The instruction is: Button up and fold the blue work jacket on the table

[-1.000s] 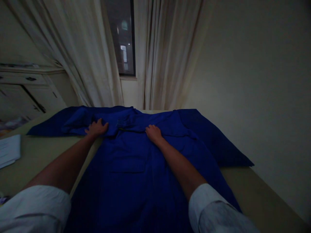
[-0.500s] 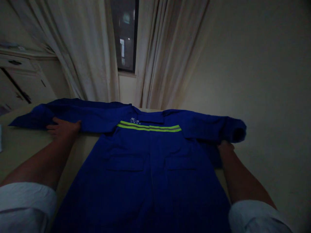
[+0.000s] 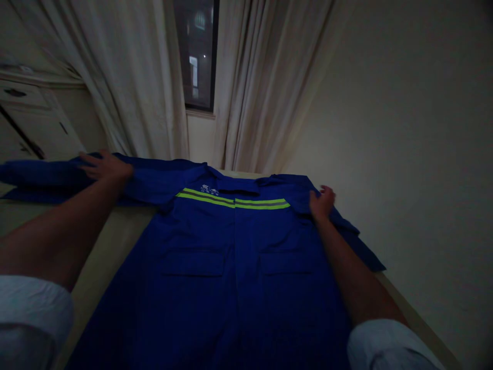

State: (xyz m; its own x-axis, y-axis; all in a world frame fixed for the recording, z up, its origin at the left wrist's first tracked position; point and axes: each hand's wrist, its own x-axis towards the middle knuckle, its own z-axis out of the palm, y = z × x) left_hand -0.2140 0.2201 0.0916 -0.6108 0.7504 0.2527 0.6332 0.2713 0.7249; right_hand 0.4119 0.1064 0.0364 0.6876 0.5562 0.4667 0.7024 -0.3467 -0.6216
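Pale curtains [image 3: 134, 77] hung beyond grip, dark window [image 3: 204, 41] framed between them, lit patch [image 3: 193, 72] seen in it. Cabinet [image 3: 42, 115] set beyond, left of grip. Plain wall [image 3: 416, 133] seen right of grip.

I get just one view, from the head, looking forward and down: it sits close above the garment [image 3: 246, 293], peers out between both arms [image 3: 360, 280], and faces the curtains [image 3: 134, 77] and window [image 3: 198, 59] farther back.
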